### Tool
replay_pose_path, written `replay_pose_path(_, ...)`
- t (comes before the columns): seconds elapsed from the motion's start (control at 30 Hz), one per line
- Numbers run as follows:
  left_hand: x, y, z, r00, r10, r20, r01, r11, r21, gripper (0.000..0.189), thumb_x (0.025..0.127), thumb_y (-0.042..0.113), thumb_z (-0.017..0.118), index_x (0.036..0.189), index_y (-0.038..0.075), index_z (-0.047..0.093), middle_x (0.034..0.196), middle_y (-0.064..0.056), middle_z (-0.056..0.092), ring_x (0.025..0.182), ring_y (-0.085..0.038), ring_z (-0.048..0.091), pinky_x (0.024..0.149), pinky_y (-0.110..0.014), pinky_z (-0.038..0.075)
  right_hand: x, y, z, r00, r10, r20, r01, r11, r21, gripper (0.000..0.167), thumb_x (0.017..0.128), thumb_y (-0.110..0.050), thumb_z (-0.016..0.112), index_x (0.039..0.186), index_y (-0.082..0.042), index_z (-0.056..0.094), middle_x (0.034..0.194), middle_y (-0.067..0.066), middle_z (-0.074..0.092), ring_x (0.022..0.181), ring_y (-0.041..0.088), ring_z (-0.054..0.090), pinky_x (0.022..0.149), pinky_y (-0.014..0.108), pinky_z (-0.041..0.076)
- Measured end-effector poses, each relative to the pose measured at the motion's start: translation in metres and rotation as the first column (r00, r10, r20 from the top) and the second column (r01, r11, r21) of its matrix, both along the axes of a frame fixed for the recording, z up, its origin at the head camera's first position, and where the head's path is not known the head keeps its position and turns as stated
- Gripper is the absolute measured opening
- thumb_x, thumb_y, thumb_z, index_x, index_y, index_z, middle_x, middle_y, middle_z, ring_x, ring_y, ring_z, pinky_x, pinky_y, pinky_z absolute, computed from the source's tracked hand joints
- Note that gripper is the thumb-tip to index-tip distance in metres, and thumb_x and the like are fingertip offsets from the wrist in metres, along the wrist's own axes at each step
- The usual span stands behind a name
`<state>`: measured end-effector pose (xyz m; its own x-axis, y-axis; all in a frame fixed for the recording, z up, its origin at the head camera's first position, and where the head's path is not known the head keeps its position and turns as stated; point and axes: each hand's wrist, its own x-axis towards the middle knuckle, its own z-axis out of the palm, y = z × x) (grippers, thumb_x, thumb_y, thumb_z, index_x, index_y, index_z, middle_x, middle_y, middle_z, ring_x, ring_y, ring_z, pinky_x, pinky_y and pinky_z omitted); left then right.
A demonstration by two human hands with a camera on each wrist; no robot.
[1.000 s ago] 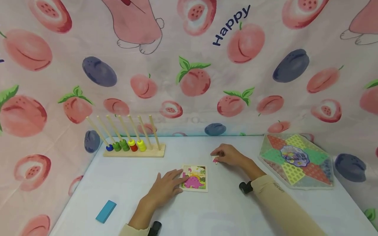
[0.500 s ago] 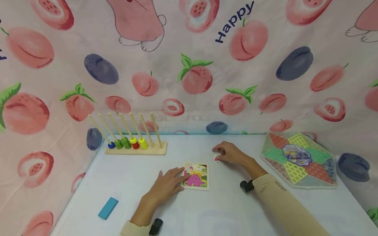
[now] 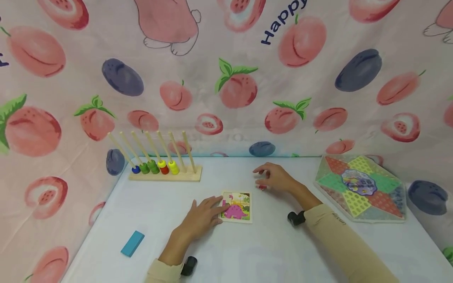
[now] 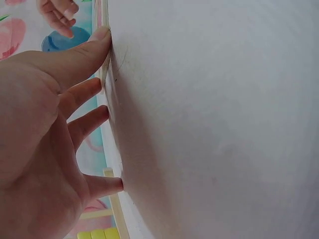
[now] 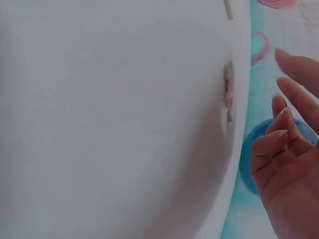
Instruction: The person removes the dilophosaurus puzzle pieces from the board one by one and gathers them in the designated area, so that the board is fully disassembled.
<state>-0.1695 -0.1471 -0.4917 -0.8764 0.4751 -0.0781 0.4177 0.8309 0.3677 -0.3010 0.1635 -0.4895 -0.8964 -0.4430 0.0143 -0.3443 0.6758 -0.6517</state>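
Note:
A small square jigsaw puzzle [image 3: 236, 212] with a pink dinosaur picture lies on the white table. My left hand [image 3: 198, 218] rests at its left side, fingers spread, index fingertip on the picture. The left wrist view shows the thumb [image 4: 87, 57] against the puzzle's edge. Beyond the puzzle to the right, a small pink-and-white puzzle piece [image 5: 229, 89] lies on the table. My right hand [image 3: 277, 179] hovers just over it with parted fingers and nothing between them; in the head view its fingers partly hide the piece.
A wooden bead rack [image 3: 165, 177] with upright pegs and coloured beads stands at the back left. Front left lies a blue block [image 3: 132, 243]. A large hexagonal box [image 3: 361, 188] with coloured triangles sits at the right. A fruit-print cloth [image 3: 209, 94] hangs behind the table.
My right hand has let go of the puzzle piece and its fingers have opened above it. The left hand stays on the puzzle. The head view has tilted slightly down.

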Motion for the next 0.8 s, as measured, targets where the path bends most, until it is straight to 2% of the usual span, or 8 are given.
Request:
replay_pose_path(0.17, 0.000, 0.000, -0.001, 1.000, 0.004, -0.006, -0.004, 1.000, -0.008, 0.048, 0.097, 0.035, 0.067, 0.145, 0.031, 0.058, 0.162, -0.001, 0.044, 0.151, -0.032, 0.039, 0.114, -0.081, 0.024, 0.003, -0.008, 0.010, 0.999, 0.053, 0.000, -0.053, 0.997, -0.055, 0.039, 0.089, -0.025, 0.079, 0.124, -0.011, 0.072, 0.114, 0.013, 0.069, 0.087, 0.019, 0.056, 0.067, 0.024, 0.050)
replay_pose_path(0.33, -0.001, 0.000, -0.001, 1.000, 0.000, -0.001, 0.000, 1.000, -0.016, 0.048, 0.098, 0.035, 0.066, 0.145, 0.030, 0.058, 0.163, -0.002, 0.043, 0.152, -0.032, 0.038, 0.115, -0.080, 0.024, 0.006, -0.018, 0.015, 0.991, 0.135, 0.007, -0.134, 0.989, -0.054, 0.037, 0.089, -0.024, 0.079, 0.124, -0.011, 0.073, 0.117, 0.013, 0.070, 0.092, 0.020, 0.056, 0.060, 0.024, 0.051)
replay_pose_path(0.53, -0.005, -0.002, 0.000, 1.000, 0.001, 0.000, -0.001, 0.999, -0.055, 0.051, 0.098, 0.039, 0.066, 0.147, 0.035, 0.054, 0.163, -0.001, 0.042, 0.153, -0.030, 0.037, 0.116, -0.079, 0.024, 0.006, -0.034, 0.013, 0.970, 0.244, 0.012, -0.244, 0.970, -0.012, 0.030, 0.090, -0.024, 0.079, 0.118, -0.015, 0.076, 0.112, 0.009, 0.069, 0.095, 0.021, 0.057, 0.078, 0.027, 0.048)
replay_pose_path(0.8, -0.006, -0.003, -0.003, 1.000, -0.004, -0.001, 0.004, 0.998, -0.068, 0.051, 0.098, 0.041, 0.064, 0.148, 0.036, 0.053, 0.164, 0.001, 0.042, 0.153, -0.029, 0.037, 0.115, -0.079, 0.025, 0.009, -0.055, 0.005, 0.955, 0.276, 0.106, -0.281, 0.959, 0.035, 0.029, 0.087, -0.026, 0.082, 0.115, -0.021, 0.078, 0.114, 0.002, 0.067, 0.104, 0.018, 0.057, 0.091, 0.033, 0.050)
